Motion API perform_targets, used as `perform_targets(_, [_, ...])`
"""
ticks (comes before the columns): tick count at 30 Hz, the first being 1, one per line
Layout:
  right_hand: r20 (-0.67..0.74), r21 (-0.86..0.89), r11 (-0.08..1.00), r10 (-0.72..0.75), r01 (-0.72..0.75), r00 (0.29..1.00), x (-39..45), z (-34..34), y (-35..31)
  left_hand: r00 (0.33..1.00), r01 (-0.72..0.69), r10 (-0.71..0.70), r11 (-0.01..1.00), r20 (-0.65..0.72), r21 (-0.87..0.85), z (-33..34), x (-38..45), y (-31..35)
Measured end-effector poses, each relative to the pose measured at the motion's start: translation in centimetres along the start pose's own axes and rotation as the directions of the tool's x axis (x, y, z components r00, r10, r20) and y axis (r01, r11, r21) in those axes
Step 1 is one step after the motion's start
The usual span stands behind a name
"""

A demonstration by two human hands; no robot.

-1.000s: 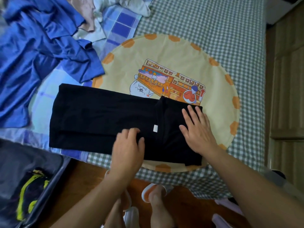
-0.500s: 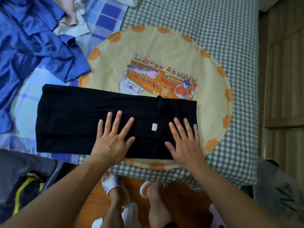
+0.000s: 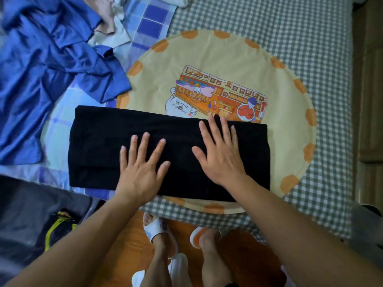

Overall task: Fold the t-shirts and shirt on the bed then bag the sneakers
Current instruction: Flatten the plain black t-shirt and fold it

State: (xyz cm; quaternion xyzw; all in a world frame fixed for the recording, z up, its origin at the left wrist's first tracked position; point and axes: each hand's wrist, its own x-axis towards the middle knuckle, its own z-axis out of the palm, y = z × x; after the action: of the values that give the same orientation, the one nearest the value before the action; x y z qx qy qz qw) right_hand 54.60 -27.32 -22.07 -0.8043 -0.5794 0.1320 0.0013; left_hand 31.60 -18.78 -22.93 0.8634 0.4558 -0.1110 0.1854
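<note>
Head view: left hand (image 3: 143, 168) and right hand (image 3: 221, 154), fingers straight and spread, press a folded black t-shirt (image 3: 99, 141) on the bed (image 3: 310, 48); uneven pressure could shift the layers.

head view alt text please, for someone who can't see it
Both hands, left hand and right hand, press flat with spread fingers on a folded black t-shirt lying on a checked bed. A crumpled blue shirt lies beyond it to the left.
</note>
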Motion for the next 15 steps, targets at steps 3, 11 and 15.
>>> perform_targets(3, [0.077,-0.119,0.993,0.008,0.001,0.997,0.5,2.5,0.0,0.941,0.333,-0.337,0.937,-0.024,-0.102,-1.2,0.1,-6.6])
perform_targets(11, [0.012,0.056,0.998,0.008,-0.009,1.0,0.3,1.8,0.2,0.637,0.677,-0.762,0.479,0.118,-0.559,-6.2,2.4,-13.6])
perform_targets(15, [-0.125,0.241,0.97,0.068,-0.036,0.99,-1.2,0.1,0.7,0.738,0.621,-0.567,0.356,0.367,-0.699,-10.1,1.6,-14.8])
